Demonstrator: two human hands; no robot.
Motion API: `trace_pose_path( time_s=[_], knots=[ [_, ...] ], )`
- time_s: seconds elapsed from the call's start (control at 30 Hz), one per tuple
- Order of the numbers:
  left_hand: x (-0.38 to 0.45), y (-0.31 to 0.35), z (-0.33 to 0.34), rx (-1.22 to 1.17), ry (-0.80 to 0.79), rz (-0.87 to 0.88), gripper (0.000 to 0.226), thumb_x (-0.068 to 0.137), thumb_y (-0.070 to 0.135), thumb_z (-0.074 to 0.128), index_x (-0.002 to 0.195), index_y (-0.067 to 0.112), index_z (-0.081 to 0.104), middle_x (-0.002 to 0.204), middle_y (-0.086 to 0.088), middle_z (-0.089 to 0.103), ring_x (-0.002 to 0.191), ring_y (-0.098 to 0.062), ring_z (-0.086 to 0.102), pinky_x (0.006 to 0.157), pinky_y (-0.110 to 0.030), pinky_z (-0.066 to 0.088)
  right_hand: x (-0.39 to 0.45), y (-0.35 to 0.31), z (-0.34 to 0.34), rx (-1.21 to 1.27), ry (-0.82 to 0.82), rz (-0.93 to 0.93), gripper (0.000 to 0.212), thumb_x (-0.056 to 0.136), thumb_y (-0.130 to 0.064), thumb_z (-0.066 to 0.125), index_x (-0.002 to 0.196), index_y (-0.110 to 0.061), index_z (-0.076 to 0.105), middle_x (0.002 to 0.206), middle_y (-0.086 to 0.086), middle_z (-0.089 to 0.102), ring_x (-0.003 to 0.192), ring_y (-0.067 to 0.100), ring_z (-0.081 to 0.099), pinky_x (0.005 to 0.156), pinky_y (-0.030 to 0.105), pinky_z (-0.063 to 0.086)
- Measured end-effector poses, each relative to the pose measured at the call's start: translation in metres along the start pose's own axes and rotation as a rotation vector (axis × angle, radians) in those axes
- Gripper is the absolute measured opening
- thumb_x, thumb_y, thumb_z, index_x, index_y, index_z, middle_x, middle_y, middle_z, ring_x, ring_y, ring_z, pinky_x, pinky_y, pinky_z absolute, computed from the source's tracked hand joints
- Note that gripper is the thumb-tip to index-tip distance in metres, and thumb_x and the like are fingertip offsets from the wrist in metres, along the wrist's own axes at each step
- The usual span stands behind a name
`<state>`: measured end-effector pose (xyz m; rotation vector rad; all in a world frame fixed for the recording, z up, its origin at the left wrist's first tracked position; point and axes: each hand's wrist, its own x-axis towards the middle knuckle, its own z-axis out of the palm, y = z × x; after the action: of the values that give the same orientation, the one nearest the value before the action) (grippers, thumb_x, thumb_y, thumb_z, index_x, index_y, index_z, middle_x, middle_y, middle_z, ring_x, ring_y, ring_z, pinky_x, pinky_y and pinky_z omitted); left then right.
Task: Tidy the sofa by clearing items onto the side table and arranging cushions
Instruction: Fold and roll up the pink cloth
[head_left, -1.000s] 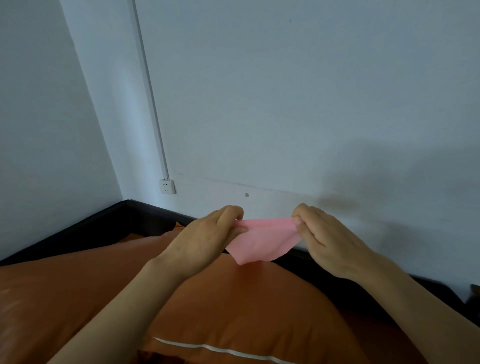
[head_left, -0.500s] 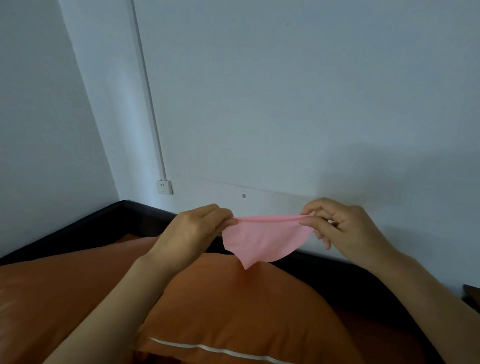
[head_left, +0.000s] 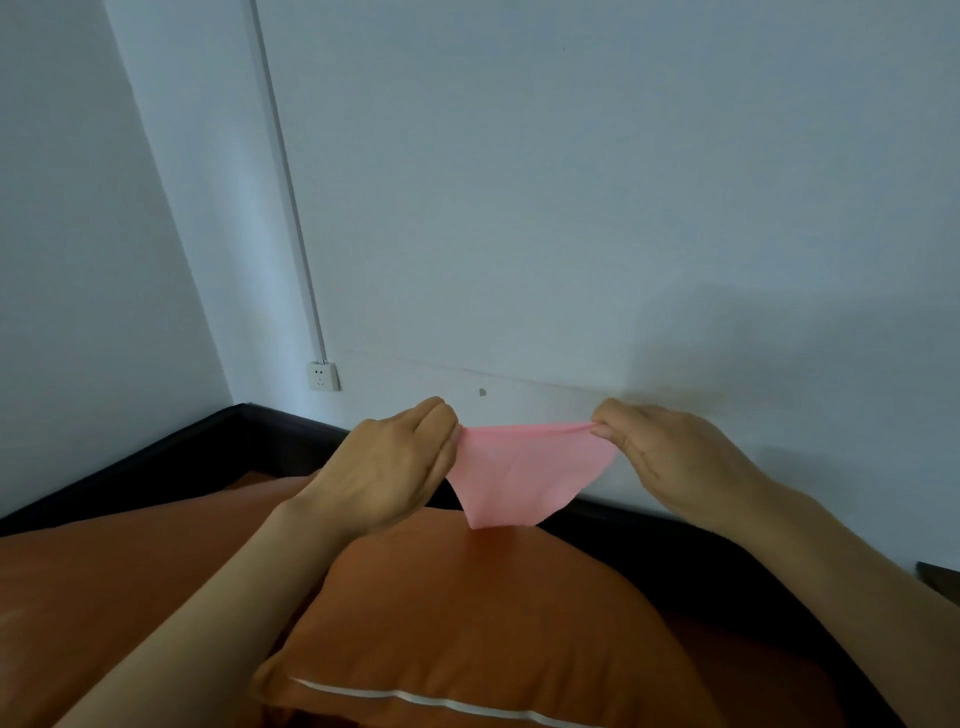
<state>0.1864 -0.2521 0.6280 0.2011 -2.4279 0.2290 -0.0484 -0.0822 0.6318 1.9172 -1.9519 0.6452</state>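
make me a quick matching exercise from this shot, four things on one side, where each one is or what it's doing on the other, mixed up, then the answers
Things:
1. pink cloth
2. orange cushion
3. wall socket
4. left hand

Places or states:
A. lies low in the view, beneath both forearms
B. fixed to the wall at the foot of a white conduit
C. pinches one end of the cloth's top edge
D. stretched in the air between two hands

Pairs: 1-D, 2-A, 3-B, 4-C. The right hand pinches the cloth's other end.
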Motion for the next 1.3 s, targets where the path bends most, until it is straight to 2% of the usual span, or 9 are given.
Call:
trace_pose_path(
  time_s=[0.13, 0.23, 0.3, 0.4, 0.57, 0.7, 0.83, 1.1, 1.3],
  knots=[
    [0.001, -0.004, -0.002, -0.062, -0.011, -0.016, 0.05, 0.103, 0.045, 0.014, 0.078, 0.013, 0.042, 0.069, 0.006, 0.039, 0.047, -0.015, 0.035, 0.041, -0.032, 0.035, 0.0, 0.0, -0.002, 0.02, -0.043, -0.022, 0.041, 0.093, -0.053, 0.013, 0.083, -0.021, 0.037, 0.061, -0.003, 0.048, 0.059, 0.023, 0.048, 0.057, 0.037, 0.04],
    [0.001, -0.006, -0.004, -0.089, -0.051, -0.005, 0.052, 0.1, 0.056, 0.016, 0.08, 0.015, 0.041, 0.072, 0.009, 0.038, 0.048, -0.014, 0.035, 0.042, -0.023, 0.03, -0.002, -0.001, -0.004, 0.063, -0.044, -0.086, 0.036, 0.099, -0.047, 0.018, 0.075, -0.024, 0.03, 0.056, -0.004, 0.038, 0.054, 0.016, 0.041, 0.052, 0.026, 0.031],
    [0.002, -0.006, -0.007, -0.057, -0.054, 0.037, 0.045, 0.1, 0.055, 0.02, 0.08, 0.018, 0.036, 0.073, 0.012, 0.034, 0.05, -0.011, 0.03, 0.042, -0.019, 0.023, -0.004, -0.001, -0.005, 0.105, -0.043, -0.111, 0.035, 0.098, -0.047, 0.02, 0.072, -0.025, 0.027, 0.055, -0.004, 0.035, 0.053, 0.016, 0.037, 0.052, 0.025, 0.029],
    [0.004, -0.006, -0.01, 0.007, -0.044, 0.108, 0.037, 0.103, 0.047, 0.021, 0.082, 0.02, 0.035, 0.076, 0.013, 0.033, 0.06, -0.008, 0.024, 0.04, -0.024, 0.03, -0.005, 0.002, -0.003, 0.145, -0.049, -0.134, 0.04, 0.097, -0.052, 0.02, 0.072, -0.023, 0.032, 0.057, -0.003, 0.038, 0.054, 0.016, 0.039, 0.053, 0.026, 0.031],
    [0.004, -0.01, -0.009, 0.04, 0.005, 0.149, 0.04, 0.105, 0.04, 0.022, 0.085, 0.018, 0.049, 0.076, 0.009, 0.044, 0.066, -0.01, 0.039, 0.04, -0.029, 0.036, 0.0, 0.006, 0.004, 0.137, 0.006, -0.168, 0.036, 0.098, -0.054, 0.023, 0.076, -0.028, 0.032, 0.061, -0.005, 0.041, 0.058, 0.014, 0.04, 0.056, 0.028, 0.036],
    [0.002, -0.01, -0.002, -0.065, 0.097, 0.098, 0.037, 0.104, 0.036, 0.034, 0.106, 0.014, 0.063, 0.08, 0.005, 0.053, 0.071, -0.011, 0.047, 0.049, -0.035, 0.046, 0.004, 0.009, 0.005, 0.228, 0.111, -0.123, 0.034, 0.097, -0.057, 0.029, 0.083, -0.03, 0.044, 0.067, -0.006, 0.046, 0.063, 0.014, 0.046, 0.061, 0.033, 0.042],
    [0.005, -0.004, -0.005, -0.199, 0.108, -0.043, 0.04, 0.101, 0.046, 0.033, 0.131, 0.025, 0.048, 0.074, 0.004, 0.057, 0.066, -0.01, 0.051, 0.059, -0.023, 0.044, 0.008, 0.006, -0.001, 0.376, 0.157, -0.083, 0.025, 0.096, -0.051, 0.042, 0.1, -0.031, 0.056, 0.074, -0.007, 0.057, 0.065, 0.01, 0.053, 0.064, 0.021, 0.043],
    [0.008, -0.002, -0.004, -0.023, 0.22, 0.088, 0.012, 0.099, 0.03, 0.043, 0.096, 0.021, 0.05, 0.065, 0.004, 0.057, 0.056, -0.012, 0.045, 0.041, -0.031, 0.04, 0.007, 0.006, -0.002, 0.35, 0.193, -0.057, 0.018, 0.092, -0.045, 0.042, 0.09, -0.029, 0.05, 0.072, -0.007, 0.05, 0.06, 0.011, 0.045, 0.057, 0.021, 0.038],
    [0.015, -0.002, -0.003, 0.025, 0.266, 0.098, 0.023, 0.101, 0.026, 0.047, 0.09, 0.012, 0.061, 0.078, 0.003, 0.061, 0.068, -0.014, 0.052, 0.042, -0.032, 0.042, 0.007, 0.004, 0.007, 0.139, 0.167, -0.062, 0.026, 0.098, -0.041, 0.025, 0.081, -0.024, 0.035, 0.064, -0.01, 0.039, 0.062, 0.015, 0.037, 0.055, 0.031, 0.035]
  ],
)
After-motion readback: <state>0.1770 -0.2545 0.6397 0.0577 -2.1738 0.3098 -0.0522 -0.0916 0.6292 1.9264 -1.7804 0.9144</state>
